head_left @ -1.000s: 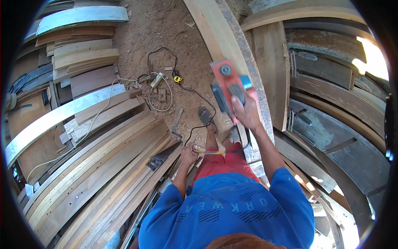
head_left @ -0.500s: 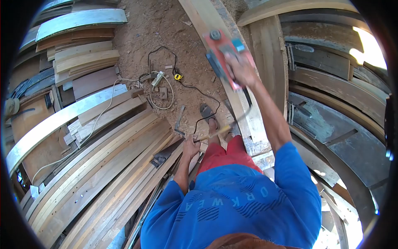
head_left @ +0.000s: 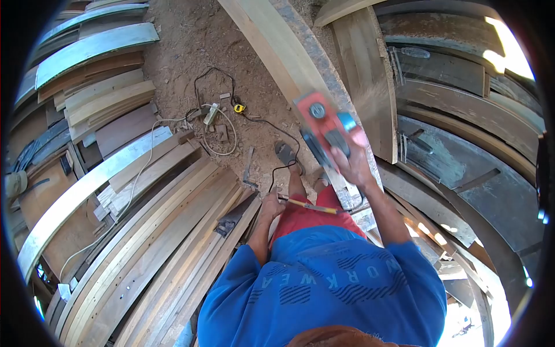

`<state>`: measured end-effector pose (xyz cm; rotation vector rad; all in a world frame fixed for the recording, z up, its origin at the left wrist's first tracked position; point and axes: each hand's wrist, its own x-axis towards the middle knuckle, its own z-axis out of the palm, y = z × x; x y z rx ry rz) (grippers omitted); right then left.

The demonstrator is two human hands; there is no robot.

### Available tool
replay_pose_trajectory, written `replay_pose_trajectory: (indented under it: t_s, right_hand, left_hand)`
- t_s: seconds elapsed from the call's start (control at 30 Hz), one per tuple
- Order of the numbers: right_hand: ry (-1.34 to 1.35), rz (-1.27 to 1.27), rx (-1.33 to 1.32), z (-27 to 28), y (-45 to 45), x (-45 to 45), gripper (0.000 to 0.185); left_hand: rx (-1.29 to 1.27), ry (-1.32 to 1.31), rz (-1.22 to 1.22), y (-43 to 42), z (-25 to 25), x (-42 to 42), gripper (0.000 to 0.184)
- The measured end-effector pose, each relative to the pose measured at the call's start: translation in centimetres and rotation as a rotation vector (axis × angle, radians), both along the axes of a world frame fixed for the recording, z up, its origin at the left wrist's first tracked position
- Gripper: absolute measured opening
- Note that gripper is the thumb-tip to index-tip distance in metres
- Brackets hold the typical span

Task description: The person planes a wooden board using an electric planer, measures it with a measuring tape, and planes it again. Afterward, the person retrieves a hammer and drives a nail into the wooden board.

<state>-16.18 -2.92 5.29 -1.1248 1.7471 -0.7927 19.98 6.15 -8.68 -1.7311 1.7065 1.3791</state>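
A red electric planer rests on a long pale board, near the board's end closest to me. My right hand is wrapped round its dark handle. Close to my left thigh, my left hand is closed on the black power cord. A thin yellow-and-dark length runs from that hand across my red shorts towards the planer. The board lies on a rough-edged bench. Sawdust blurs the air right of the planer.
Stacked planks fill the left side, with a handsaw on them. On the dirt floor lie a power strip, a yellow tape measure and a metal square. More boards lean at the right.
The planer and my right hand moved forward along the board, then came back towards me. My left hand stays closed on the cord. The view has shifted slightly.
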Motion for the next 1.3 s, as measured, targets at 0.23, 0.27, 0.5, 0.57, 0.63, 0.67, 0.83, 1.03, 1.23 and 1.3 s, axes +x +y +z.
replay_pose_trajectory:
  t_s: [0.23,0.27,0.5,0.57,0.63,0.67,0.83,1.03,1.23,1.3]
  right_hand:
    - [-0.125,0.062,-0.143,-0.6,-18.8,-0.1,0.059]
    - [-0.150,0.059,-0.145,-0.3,-19.1,-0.1,0.058]
    - [-0.171,0.028,-0.084,1.4,-9.2,-0.5,0.049]
    - [-0.076,0.038,-0.130,1.4,-3.4,-0.4,0.050]
    - [-0.156,0.072,0.111,2.7,2.2,-0.4,0.061]
    - [-0.177,0.034,0.032,2.4,4.8,0.0,0.060]
    - [-0.175,-0.013,0.144,1.0,6.8,1.6,0.063]
    - [-0.096,0.053,-0.046,0.2,-9.0,2.4,0.062]
    - [-0.391,-0.188,-0.005,5.2,-12.6,-0.2,0.046]
    - [-0.440,-0.226,-0.126,6.4,-9.3,-2.1,0.047]
  left_hand:
    - [-0.157,-0.012,0.120,-2.0,3.4,-0.2,0.041]
    - [-0.177,-0.015,0.143,-2.4,4.5,-0.8,0.041]
    - [-0.013,-0.053,0.055,-0.1,0.8,1.6,0.048]
    - [0.043,-0.035,0.038,-0.3,1.7,1.0,0.051]
    - [0.082,-0.025,-0.007,-0.3,2.4,0.7,0.053]
    - [0.085,-0.019,-0.043,-0.5,2.3,0.5,0.054]
    - [0.095,-0.021,-0.106,0.6,-0.2,0.9,0.056]
    - [0.068,-0.034,0.016,-0.5,1.0,0.4,0.057]
    - [-0.281,0.311,0.258,-0.6,-1.7,-2.0,0.070]
    - [-0.334,0.379,0.515,-3.3,-0.9,-6.8,0.077]
